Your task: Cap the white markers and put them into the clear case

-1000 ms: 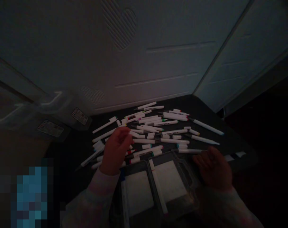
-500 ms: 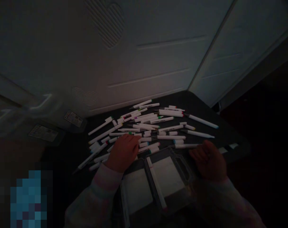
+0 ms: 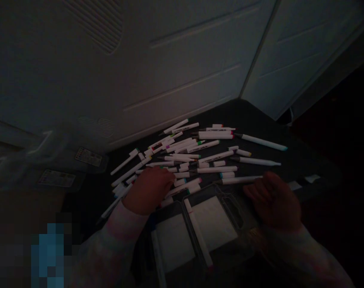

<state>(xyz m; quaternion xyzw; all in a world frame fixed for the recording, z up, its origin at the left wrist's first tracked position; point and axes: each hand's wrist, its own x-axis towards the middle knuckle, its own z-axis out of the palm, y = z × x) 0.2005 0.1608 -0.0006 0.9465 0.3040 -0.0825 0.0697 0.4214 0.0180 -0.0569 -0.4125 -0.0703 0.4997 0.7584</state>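
Observation:
Many white markers (image 3: 216, 170) with coloured ends lie in a loose heap on a dark tabletop. My left hand (image 3: 150, 189) is over the heap's near left part, fingers bent down among the markers; its fingertips are partly hidden. Curled closed, my right hand (image 3: 273, 202) is beside the end of a grey-tipped marker (image 3: 240, 180); I cannot tell whether it grips anything. Between my wrists lies an open clear plastic case (image 3: 186, 218) with white sheets inside. A pink-ended marker (image 3: 199, 236) rests in its right half, and a blue-ended marker (image 3: 158, 254) along its left side.
A pale panelled wall or door (image 3: 182, 72) rises right behind the dark tabletop (image 3: 244, 116). Clear plastic packaging with printed labels (image 3: 88, 156) stands at the left. Two light strips (image 3: 312, 179) lie near the right edge. The scene is very dim.
The view has shifted and tilted slightly. My left hand stays over the near left markers, turned a little lower. My right hand appears slightly farther right, still curled. The blue end in the case now shows.

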